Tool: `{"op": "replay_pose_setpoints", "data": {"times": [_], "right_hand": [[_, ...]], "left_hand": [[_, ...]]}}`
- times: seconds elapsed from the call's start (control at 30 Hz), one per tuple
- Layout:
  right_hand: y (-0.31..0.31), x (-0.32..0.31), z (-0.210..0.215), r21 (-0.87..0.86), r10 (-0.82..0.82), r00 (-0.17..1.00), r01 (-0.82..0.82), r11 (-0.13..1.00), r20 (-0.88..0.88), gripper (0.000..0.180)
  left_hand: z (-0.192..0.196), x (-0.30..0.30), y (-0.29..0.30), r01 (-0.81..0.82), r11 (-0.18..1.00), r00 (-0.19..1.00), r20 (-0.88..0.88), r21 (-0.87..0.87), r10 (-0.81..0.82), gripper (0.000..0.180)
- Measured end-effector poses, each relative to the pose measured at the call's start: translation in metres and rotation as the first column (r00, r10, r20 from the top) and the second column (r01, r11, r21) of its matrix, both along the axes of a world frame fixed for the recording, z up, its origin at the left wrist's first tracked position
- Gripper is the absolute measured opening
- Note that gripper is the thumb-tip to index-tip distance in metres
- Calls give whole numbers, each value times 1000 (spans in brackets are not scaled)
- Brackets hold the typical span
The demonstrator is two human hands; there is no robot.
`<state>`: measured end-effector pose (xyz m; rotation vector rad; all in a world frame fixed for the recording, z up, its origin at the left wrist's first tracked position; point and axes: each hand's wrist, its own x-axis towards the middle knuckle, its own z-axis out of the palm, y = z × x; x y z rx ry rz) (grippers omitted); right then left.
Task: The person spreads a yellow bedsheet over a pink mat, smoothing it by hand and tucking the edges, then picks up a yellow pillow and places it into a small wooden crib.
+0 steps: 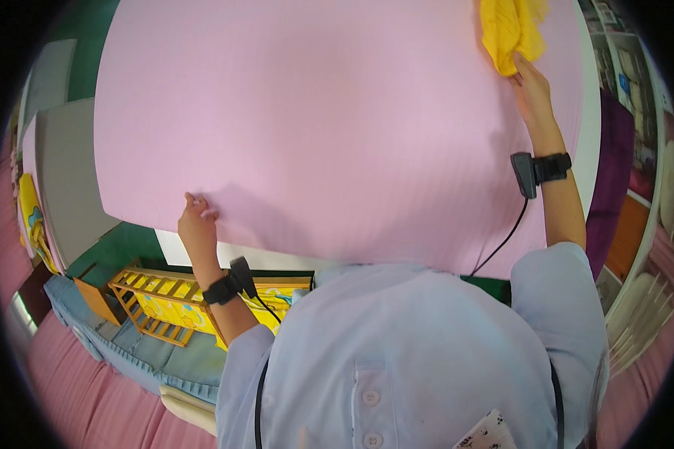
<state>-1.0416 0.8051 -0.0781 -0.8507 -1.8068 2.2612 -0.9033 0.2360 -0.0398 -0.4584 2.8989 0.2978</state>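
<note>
Left hand (pixel 196 224) pressed on near edge of pink sheet (pixel 314 127), fingers curled, gripping nothing visible; right hand (pixel 530 90) extended, fingers touching yellow cloth (pixel 511 30); grip unclear.

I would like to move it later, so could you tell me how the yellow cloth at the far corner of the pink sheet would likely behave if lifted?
The yellow cloth is bunched in soft folds under the right hand, so it probably is floppy and would drape. It looks thin, so likely light. It seems unlikely to roll or break on the pink sheet.
</note>
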Motion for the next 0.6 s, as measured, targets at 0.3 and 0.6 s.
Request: {"op": "replay_pose_setpoints", "data": {"times": [0.3,0.6], "right_hand": [[-10,1,37,18,78,963,-76,997,-258,40],[-35,118,118,102,517,811,-510,854,-274,53]], "left_hand": [[-10,-13,-5,74,994,997,42,-81,-71,9],[-23,-19,-4,76,996,995,-66,-46,-79,5]]}}
